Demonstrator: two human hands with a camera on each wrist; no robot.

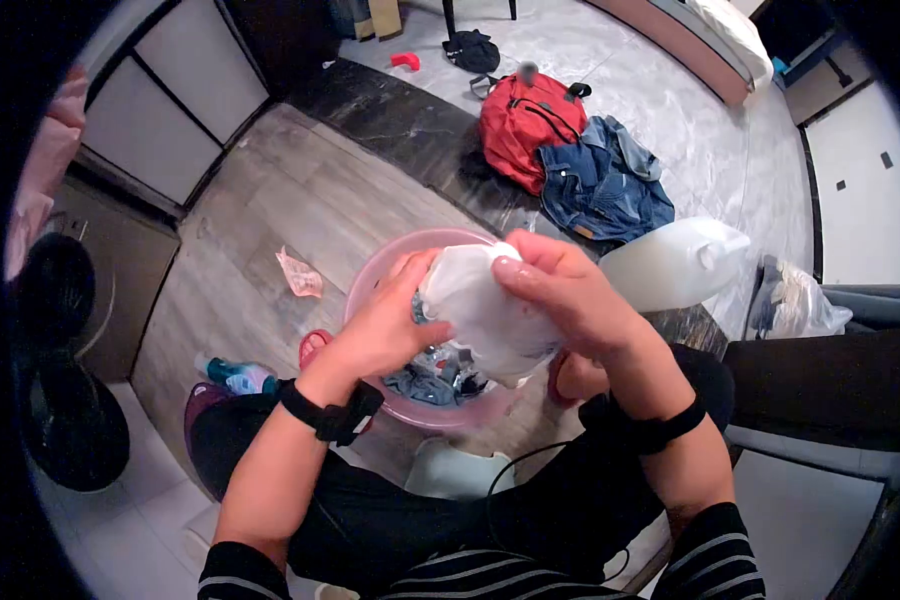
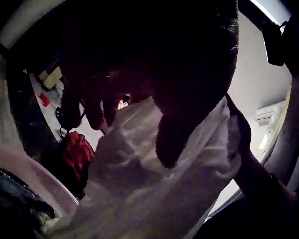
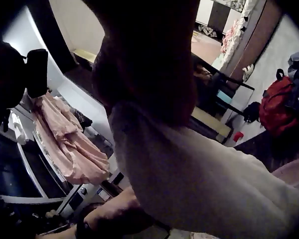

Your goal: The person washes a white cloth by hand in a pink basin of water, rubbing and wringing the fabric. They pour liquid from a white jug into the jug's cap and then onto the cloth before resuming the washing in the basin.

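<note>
- The left hand [image 1: 390, 328] and right hand [image 1: 568, 292] both hold a white cloth [image 1: 482, 312], fingers [image 1: 513, 268] curled around it.
- The cloth is over a pink tub [image 1: 366, 280] of clothes [image 1: 425, 386].

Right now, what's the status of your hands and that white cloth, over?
Left hand and right hand both grip the white cloth. Cloth held bunched above the pink basin of dark laundry. Nothing blocks the hands.
</note>
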